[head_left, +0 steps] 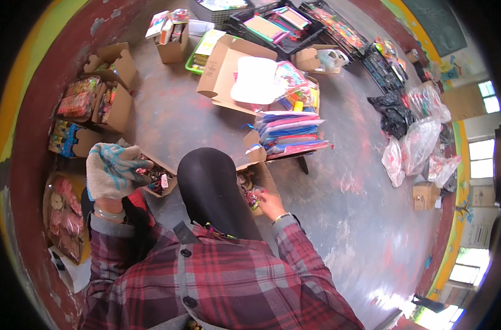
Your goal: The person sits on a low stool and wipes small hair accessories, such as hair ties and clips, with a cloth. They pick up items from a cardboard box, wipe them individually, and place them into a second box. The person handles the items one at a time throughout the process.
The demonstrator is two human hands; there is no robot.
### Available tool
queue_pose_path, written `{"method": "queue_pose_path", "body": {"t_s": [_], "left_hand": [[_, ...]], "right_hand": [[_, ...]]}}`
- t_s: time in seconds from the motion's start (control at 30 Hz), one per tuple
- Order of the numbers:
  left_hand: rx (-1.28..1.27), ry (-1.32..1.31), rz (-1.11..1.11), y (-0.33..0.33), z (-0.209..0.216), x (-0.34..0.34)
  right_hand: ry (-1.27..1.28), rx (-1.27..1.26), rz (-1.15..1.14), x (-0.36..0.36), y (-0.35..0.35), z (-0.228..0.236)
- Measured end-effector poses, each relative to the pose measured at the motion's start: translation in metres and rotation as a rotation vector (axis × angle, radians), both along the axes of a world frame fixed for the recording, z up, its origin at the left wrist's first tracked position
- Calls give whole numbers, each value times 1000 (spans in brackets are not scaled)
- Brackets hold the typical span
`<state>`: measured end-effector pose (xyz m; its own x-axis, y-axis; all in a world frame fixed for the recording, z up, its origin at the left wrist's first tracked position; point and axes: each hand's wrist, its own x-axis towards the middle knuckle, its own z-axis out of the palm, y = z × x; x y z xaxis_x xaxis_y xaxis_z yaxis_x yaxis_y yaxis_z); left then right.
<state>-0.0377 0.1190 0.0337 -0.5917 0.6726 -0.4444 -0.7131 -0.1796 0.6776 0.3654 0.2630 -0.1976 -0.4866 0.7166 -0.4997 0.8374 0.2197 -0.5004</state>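
Fingertips of the right hand (pixel 270 205) pinch a small bright trinket (pixel 254 198) at the near end of a cardboard box (pixel 268 179) reaching ahead of it. A slack pinch could drop the piece among the clutter; loose cloth (pixel 101 165) at the left hand (pixel 121 176) could snag jumbled dark pieces (pixel 158 177) just right of it. That cloth is fuzzy, grey-white with teal patches — hiding the fingers, so their spread and grip can't be told; the box is stiff, angular board.

Item (pixel 254 198) in right fingers (pixel 263 199) indistinct, box (pixel 267 179) partly hidden
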Motion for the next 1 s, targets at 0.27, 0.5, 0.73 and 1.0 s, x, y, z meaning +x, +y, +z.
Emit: {"method": "queue_pose_path", "body": {"t_s": [0.27,0.5,0.73,1.0], "left_hand": [[-49,-111,-58,-17,-3,-7],[-103,-108,28,-24,-13,-12],[-21,-145,-6,-26,-5,-12],[-28,-97,-7,-26,-1,-3]], "right_hand": [[-420,-8,217,-46,9,-101],[-451,3,133,-43,16,-130],[183,-400,-561,-16,33,-86],[273,789,120,24,22,-43]]}}
